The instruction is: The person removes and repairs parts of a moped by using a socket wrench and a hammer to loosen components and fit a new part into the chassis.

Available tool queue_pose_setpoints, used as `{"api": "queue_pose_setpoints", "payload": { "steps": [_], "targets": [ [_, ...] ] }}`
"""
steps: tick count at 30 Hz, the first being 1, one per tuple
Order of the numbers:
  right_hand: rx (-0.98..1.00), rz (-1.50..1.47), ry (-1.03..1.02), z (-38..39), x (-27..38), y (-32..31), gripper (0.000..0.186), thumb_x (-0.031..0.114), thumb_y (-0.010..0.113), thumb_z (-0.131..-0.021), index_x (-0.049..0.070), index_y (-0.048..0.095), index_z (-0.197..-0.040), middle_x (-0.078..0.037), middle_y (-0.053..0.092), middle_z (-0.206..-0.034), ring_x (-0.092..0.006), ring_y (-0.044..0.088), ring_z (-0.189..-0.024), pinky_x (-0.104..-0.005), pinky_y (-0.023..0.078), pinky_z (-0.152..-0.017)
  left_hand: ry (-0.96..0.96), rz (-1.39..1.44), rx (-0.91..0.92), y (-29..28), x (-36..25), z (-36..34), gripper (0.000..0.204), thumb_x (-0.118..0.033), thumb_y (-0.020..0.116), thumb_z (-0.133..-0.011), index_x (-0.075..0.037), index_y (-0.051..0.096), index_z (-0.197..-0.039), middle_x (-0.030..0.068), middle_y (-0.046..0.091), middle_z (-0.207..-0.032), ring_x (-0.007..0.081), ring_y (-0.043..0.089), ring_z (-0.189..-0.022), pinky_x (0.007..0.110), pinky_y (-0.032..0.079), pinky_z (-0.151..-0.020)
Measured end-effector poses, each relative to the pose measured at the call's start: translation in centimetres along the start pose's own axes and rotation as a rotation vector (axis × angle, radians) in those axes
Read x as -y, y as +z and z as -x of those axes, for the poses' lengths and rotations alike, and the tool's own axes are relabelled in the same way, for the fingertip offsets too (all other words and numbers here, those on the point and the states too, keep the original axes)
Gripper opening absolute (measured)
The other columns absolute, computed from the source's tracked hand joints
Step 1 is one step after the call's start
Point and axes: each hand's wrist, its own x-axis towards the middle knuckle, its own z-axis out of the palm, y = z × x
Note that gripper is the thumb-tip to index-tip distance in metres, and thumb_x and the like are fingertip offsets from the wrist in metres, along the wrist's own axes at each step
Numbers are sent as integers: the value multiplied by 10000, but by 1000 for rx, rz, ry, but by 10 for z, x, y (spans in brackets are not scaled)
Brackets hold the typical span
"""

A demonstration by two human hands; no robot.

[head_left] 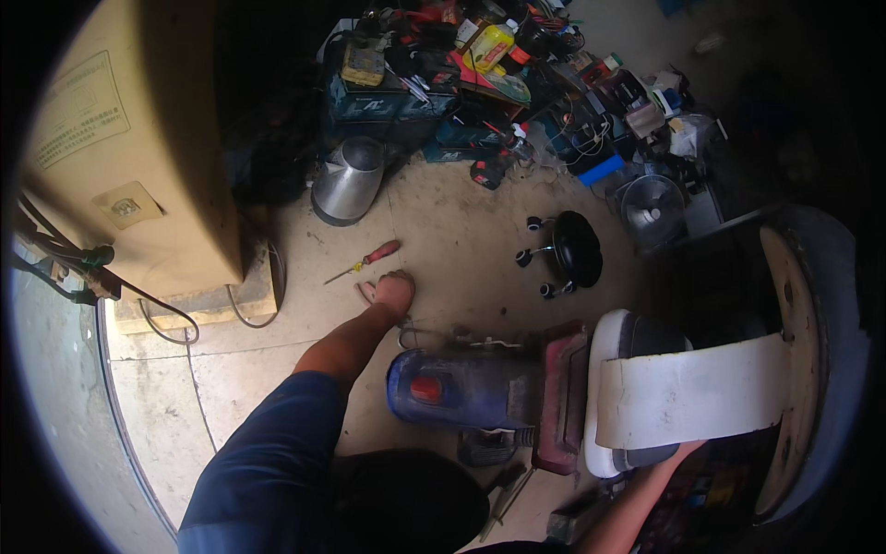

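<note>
Near the middle of the floor (452, 208), the left hand (394, 293) is held low, its fingers curled in and mostly hidden; whether anything is gripped cannot be told. Just beyond it a screwdriver (380, 252) is laid flat on the floor, its red handle turned away and its shaft pointed toward the floor's left edge. At the lower edge of a white curved panel (697, 392), the right hand (688, 451) is partly covered; neither how far it is opened nor what is grasped can be told.

The panel is set between a curved wooden board (787, 295) and a white-rimmed dark cushion (604, 397). Beside the cushion a dark red plate (561, 402) is seen, adjoined by a blue casing (461, 392) marked with a red patch.

Farther out, a black seat with casters (579, 249) and a metal kettle (349, 180) are found on the floor. Toward its far side, dark green boxes (369, 102) are piled with clutter, topped by a yellow bottle (487, 48). Near the left edge, a cardboard box (175, 171) is supported by a wooden base (143, 320).
</note>
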Motion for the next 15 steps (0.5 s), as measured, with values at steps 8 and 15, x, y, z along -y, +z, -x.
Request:
{"api": "queue_pose_setpoints", "payload": {
  "steps": [8,15],
  "targets": [
    [14,77,-86,-7,6,17,273,147,555,-1042,-63,629,-1199,-75,663,-1119,-132,595,-1018,-274,468,-918,-471,740,-586,-145,5,101,170,-117,566,-886,31,532,-963,251,635,-744,424,661,-702,489,522,-653],
    [7,-248,43,27,64,-14,179,29,621,-981,-25,648,-1150,-43,654,-1048,-95,606,-983,-254,485,-903,-188,824,-812,-247,-20,290,72,40,534,-894,-7,518,-946,131,569,-773,216,534,-665,310,461,-649]
  ]
}}
